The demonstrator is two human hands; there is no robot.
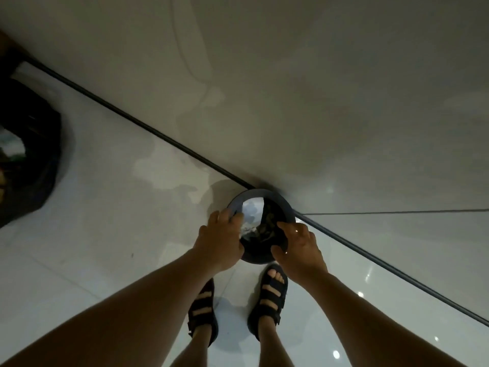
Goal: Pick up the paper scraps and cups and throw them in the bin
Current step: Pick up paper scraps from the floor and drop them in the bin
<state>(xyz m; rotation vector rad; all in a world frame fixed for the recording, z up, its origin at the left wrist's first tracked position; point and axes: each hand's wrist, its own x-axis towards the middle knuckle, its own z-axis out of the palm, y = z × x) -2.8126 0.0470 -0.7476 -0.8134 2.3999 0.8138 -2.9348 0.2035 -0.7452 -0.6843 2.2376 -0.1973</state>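
Standing over the black bin [264, 193], left grip [221, 238] curled over its left rim, right grip [300, 247] clasping its right rim

We stood over the bin [281, 199], which sat on the floor [79, 247] straight ahead of us, its far side against the skirting strip [132, 120] at the foot of the wall [317, 75]. The strip ran slantwise from far left to near right, with the wall behind it and the floor before it. Our left hand [221, 239] held the bin's left rim and our right hand [299, 247] its near right rim. Litter [254, 221] lay inside, too blurred to tell apart. Just nearer than the bin stood our left sandal [202, 311] and right sandal [270, 300], side by side. Well to the left, a bag [31, 160] lay on the floor, near the strip.
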